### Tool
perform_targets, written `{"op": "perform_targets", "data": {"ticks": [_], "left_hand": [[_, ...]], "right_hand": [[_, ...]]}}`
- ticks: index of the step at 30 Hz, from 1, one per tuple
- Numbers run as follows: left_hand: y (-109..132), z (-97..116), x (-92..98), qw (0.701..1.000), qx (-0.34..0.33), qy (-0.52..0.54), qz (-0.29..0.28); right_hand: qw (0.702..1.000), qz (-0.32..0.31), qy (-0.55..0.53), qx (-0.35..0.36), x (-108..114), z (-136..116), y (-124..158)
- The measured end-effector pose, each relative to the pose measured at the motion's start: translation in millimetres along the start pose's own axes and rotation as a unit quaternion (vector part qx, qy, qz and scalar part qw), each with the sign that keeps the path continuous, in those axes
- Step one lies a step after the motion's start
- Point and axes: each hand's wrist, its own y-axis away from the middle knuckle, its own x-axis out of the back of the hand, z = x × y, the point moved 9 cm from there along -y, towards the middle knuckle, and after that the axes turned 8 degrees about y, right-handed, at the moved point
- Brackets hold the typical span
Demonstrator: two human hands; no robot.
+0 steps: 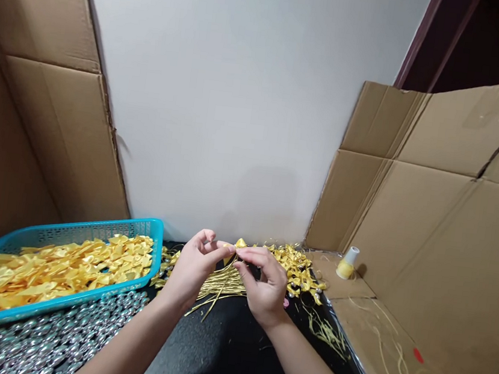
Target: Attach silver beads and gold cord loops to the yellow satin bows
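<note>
My left hand (189,267) and my right hand (266,286) meet above the middle of the black table, their fingertips pinched together. Between them is a small yellow satin ribbon bow (241,243), partly hidden by the fingers. Gold cord seems to run down from the pinch, though its exact path is hard to make out. Under the hands lies a bundle of cut gold cords (229,284). Behind and to the right of my right hand is a heap of yellow bows with cords and silver beads (293,264).
At left stands a blue plastic basket (156,248) of yellow ribbon bows. Many shiny silver beads (54,333) lie in front of it. Cord scraps (327,333) are at right, near a spool of yellow thread (346,264) on cardboard. Cardboard walls (435,234) flank the table (196,356).
</note>
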Motion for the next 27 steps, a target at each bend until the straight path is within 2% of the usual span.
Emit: {"op": "perform_targets", "data": {"ticks": [8, 15, 18, 21, 27], "left_hand": [[6.3, 3.3, -6.9, 1.000, -0.002, -0.004, -0.020], [10.5, 9.8, -11.5, 0.998, -0.057, -0.005, -0.017], [7.7, 11.5, -3.1, 0.996, -0.083, 0.003, 0.020], [0.5, 8.4, 11.6, 0.994, -0.083, 0.017, 0.071], [-13.1, 1.2, 31.0, 0.990, -0.065, 0.032, 0.120]], "right_hand": [[1.000, 0.025, -0.002, -0.005, 8.3, 2.8, -0.7], [0.997, 0.048, -0.018, -0.055, 12.1, 6.9, 5.0], [0.993, 0.065, -0.050, -0.084, 16.6, 8.8, 5.1], [0.987, 0.097, -0.088, -0.088, 27.8, 2.5, -0.8], [0.977, 0.162, -0.133, -0.032, 71.6, -36.0, -22.2]]}}
